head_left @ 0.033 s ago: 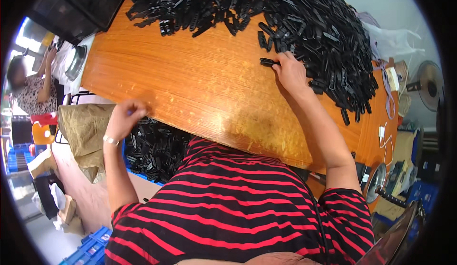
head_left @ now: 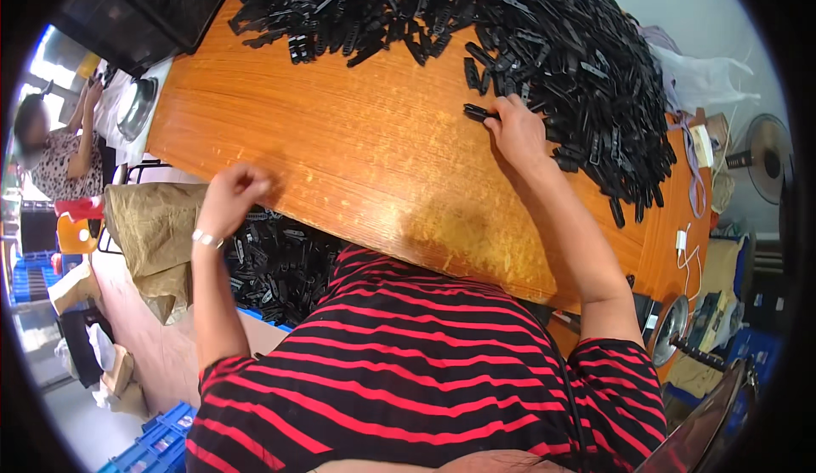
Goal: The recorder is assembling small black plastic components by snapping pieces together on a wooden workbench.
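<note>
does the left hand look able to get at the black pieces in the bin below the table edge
Probably yes: the left hand is at the edge of the table, close to the black pieces, many of which lie uncovered, though the table hides some.

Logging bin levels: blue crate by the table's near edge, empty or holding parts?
Holding parts: many black pieces show inside the blue crate. Cannot tell how full; the tabletop hides some.

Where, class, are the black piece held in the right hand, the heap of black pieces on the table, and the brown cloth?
Held black piece (head_left: 474, 113): head view, its exposed end.
Heap of black pieces (head_left: 574, 56): head view, its middle.
Brown cloth (head_left: 157, 222): head view, its creased surface.
</note>
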`<action>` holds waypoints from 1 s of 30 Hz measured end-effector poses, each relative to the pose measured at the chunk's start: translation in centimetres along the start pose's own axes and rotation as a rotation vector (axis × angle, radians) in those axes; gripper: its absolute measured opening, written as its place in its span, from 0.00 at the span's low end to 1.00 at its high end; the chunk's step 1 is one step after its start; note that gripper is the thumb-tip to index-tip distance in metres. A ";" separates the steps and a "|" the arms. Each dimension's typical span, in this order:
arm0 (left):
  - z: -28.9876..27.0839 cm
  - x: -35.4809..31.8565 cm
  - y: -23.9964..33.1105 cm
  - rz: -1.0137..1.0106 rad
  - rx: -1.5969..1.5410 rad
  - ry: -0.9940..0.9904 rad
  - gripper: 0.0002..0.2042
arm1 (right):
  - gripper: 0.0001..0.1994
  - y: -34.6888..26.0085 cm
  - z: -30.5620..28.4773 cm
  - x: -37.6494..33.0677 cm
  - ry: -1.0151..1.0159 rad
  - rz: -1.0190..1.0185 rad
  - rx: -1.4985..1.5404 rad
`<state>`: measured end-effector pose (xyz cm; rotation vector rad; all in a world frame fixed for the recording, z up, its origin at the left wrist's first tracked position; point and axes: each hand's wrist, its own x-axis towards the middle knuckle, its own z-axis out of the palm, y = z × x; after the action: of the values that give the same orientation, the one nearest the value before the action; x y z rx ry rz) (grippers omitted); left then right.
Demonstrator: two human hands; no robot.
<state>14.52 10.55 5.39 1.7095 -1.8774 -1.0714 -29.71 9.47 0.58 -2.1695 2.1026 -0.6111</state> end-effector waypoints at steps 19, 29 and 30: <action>11.4 18.7 6.0 0.280 0.377 0.421 0.07 | 0.07 -9.5 3.9 0.1 -0.130 -0.198 0.279; 9.7 12.1 8.1 0.358 -0.071 -0.134 0.07 | 0.10 -8.9 2.6 3.0 0.240 -0.200 0.456; 9.6 12.4 8.0 0.374 -0.158 -0.235 0.07 | 0.10 -8.7 2.5 2.9 0.228 -0.190 0.456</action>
<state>-0.06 1.07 2.63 1.1264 -2.0826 -1.2638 -20.69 6.68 1.70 -2.1175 1.6319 -1.2673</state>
